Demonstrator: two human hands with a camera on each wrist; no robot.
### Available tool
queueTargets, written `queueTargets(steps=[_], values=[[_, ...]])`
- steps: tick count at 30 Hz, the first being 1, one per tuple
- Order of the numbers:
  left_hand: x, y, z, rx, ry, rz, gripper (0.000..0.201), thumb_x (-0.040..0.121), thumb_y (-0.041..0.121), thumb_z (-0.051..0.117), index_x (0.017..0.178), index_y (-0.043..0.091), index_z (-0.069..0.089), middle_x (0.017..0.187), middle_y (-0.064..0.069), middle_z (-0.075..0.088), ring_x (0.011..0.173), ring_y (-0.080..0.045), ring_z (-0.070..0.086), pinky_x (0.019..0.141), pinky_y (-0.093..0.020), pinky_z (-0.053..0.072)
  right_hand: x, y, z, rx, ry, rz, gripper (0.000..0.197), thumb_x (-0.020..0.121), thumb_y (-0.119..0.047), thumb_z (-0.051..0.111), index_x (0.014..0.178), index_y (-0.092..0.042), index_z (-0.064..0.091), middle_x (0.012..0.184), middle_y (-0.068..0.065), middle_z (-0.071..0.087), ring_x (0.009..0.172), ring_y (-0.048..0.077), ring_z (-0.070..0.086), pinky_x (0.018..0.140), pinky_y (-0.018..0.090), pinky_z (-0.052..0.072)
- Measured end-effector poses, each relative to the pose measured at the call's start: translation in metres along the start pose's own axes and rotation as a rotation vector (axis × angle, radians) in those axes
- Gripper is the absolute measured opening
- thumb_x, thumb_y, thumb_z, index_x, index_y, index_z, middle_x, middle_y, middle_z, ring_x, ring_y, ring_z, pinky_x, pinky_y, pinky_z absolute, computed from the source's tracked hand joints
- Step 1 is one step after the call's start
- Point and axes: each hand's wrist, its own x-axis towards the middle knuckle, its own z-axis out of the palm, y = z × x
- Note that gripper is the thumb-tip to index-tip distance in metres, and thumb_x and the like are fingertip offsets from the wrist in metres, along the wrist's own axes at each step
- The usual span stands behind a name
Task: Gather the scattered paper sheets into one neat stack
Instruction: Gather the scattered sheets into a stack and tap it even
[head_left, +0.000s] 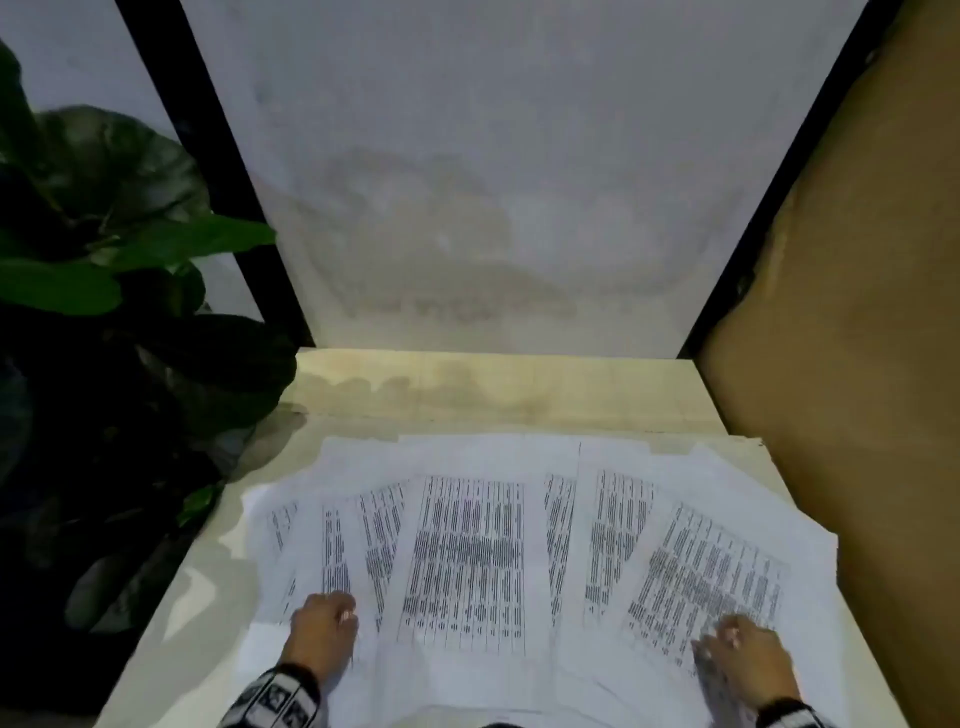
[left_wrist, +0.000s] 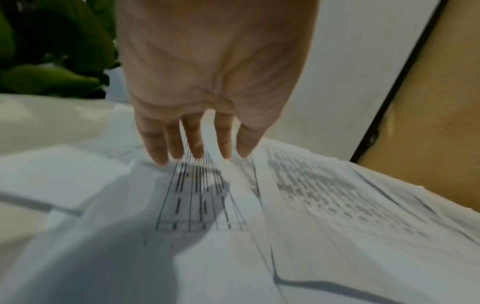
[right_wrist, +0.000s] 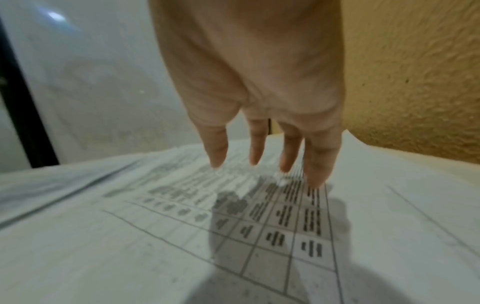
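Several white paper sheets (head_left: 467, 551) printed with tables lie fanned out and overlapping across a pale table (head_left: 171, 639). My left hand (head_left: 324, 631) is over the sheets at the left of the fan, fingers straight and pointing down, their tips touching the paper (left_wrist: 324, 205) in the left wrist view. My right hand (head_left: 748, 660) is on the tilted sheet at the right, fingers spread and straight. In the right wrist view its fingertips (right_wrist: 315, 181) touch the printed grid (right_wrist: 285, 232). Neither hand holds a sheet.
A large-leaved green plant (head_left: 104, 270) stands at the table's left edge. A grey wall panel (head_left: 493, 182) with black frame strips rises behind the table, and a tan textured wall (head_left: 857, 364) closes the right side. A bare strip of table (head_left: 493, 389) lies behind the sheets.
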Motion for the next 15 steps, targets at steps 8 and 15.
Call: queueTargets(steps=[8, 15], values=[[-0.005, 0.031, 0.002, -0.01, 0.05, -0.258, 0.06, 0.083, 0.017, 0.055, 0.137, 0.01, 0.029, 0.146, -0.02, 0.021, 0.132, -0.037, 0.02, 0.107, -0.043, 0.027, 0.015, -0.018, -0.014, 0.099, 0.134, 0.473, 0.115, 0.063, -0.049, 0.075, 0.145, -0.012, 0.003, 0.15, 0.028, 0.009, 0.136, 0.044, 0.015, 0.109, 0.055, 0.018], [0.018, 0.061, 0.001, -0.426, 0.037, -0.339, 0.079, 0.085, 0.014, 0.057, 0.144, 0.006, 0.005, 0.152, -0.017, 0.005, 0.136, -0.036, 0.026, 0.112, -0.043, 0.027, 0.023, -0.035, -0.017, 0.166, 0.12, 0.226, 0.082, 0.073, -0.008, 0.073, 0.137, 0.007, 0.024, 0.136, 0.033, 0.041, 0.121, 0.045, 0.045, 0.098, 0.048, 0.04]])
